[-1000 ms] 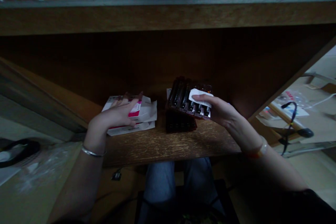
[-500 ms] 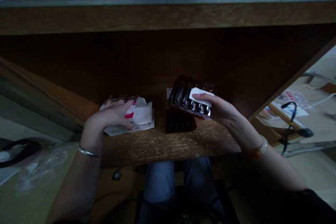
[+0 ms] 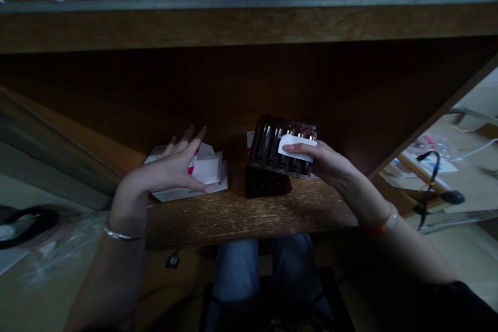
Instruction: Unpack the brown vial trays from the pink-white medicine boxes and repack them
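Observation:
My right hand (image 3: 329, 163) grips a clear plastic pack of dark tubes (image 3: 266, 142), thumb pressed on a white paper slip (image 3: 298, 146) lying across it. The pack is tilted, and what the tubes hold is too dark to tell. Under it, a dark slotted pack (image 3: 268, 182) rests on the wooden shelf. My left hand (image 3: 171, 166) is open with fingers spread, holding nothing, over white cardboard boxes with pink marks (image 3: 208, 166). The hand hides part of them; whether it touches them I cannot tell.
An upper shelf edge (image 3: 249, 23) runs across above both hands. The worn lower shelf (image 3: 218, 218) ends just before my knees. A black cable (image 3: 430, 181) hangs at the right, and clear plastic wrap (image 3: 58, 249) lies at the lower left.
My left hand has lifted a little and spread its fingers off the white boxes. The pack in my right hand has tipped slightly, with its tubes turned more toward me.

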### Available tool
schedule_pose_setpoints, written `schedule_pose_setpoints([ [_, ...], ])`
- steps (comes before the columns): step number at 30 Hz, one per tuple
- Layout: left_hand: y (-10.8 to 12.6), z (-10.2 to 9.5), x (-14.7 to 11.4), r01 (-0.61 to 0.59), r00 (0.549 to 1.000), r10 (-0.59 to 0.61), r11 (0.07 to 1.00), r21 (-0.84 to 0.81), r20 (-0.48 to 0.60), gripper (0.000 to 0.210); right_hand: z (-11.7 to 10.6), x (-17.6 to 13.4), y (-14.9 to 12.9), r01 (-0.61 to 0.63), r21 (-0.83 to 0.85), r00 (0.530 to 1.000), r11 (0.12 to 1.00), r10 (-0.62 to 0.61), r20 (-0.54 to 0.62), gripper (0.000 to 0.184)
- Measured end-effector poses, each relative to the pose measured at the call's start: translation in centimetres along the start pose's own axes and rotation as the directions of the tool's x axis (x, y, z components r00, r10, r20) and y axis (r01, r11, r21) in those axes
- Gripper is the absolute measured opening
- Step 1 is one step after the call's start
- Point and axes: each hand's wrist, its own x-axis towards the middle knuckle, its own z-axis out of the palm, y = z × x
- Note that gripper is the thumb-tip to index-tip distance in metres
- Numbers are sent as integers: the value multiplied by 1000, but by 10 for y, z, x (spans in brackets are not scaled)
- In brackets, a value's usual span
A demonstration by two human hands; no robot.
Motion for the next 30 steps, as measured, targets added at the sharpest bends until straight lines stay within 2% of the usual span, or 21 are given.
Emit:
schedule_pose_setpoints([
  [1, 10, 0, 0, -51, 999, 50, 994, -94, -20, 135, 1, 0, 1, -3, -10, 1000, 1000, 3, 14, 27],
  [2, 22, 0, 0, -106, 994, 96, 974, -201, -59, 130, 2, 0, 1, -6, -21, 1000, 1000, 6, 29, 25],
  [4, 48, 3, 3, -176, 984, 155, 897, -406, -86, 134, 4, 0, 3, -11, -48, 998, 999, 14, 64, 23],
  [5, 61, 6, 5, -183, 983, 163, 820, -543, -84, 131, 5, -1, 4, -13, -66, 997, 998, 19, 79, 23],
  [8, 87, 18, 17, -35, 994, 106, 466, -884, 16, 88, 8, -1, 6, -3, -105, 995, 994, 14, 98, 25],
  [10, 92, 27, 24, 80, 996, 20, 252, -965, 88, 68, 9, -1, 6, -4, -103, 995, 995, 15, 98, 24],
  [11, 93, 30, 27, 119, 993, -15, 174, -978, 118, 61, 9, -1, 6, -7, -96, 995, 995, 17, 101, 22],
  [13, 91, 36, 32, 164, 986, -53, 68, -984, 161, 47, 7, 1, 5, -20, -96, 995, 995, 29, 95, 21],
  [16, 90, 45, 37, 196, 977, -82, -42, -980, 199, 31, 1, 7, 7, -36, -132, 999, 991, 41, 30, 27],
  [18, 90, 50, 40, 204, 971, -108, -87, -975, 213, 27, -3, 12, 9, -39, -171, 999, 984, 32, -43, 31],
  [21, 91, 57, 44, 214, 964, -138, -102, -972, 227, 27, -9, 16, 11, -13, -227, 991, 974, -17, -130, 38],
  [24, 89, 60, 46, 244, 954, -150, -102, -964, 258, 27, -11, 18, 13, 0, -266, 990, 964, -39, -138, 42],
  [30, 89, 61, 45, 302, 937, -185, 7, -953, 295, 21, -13, 23, 18, -67, -328, 988, 942, 17, -155, 50],
])
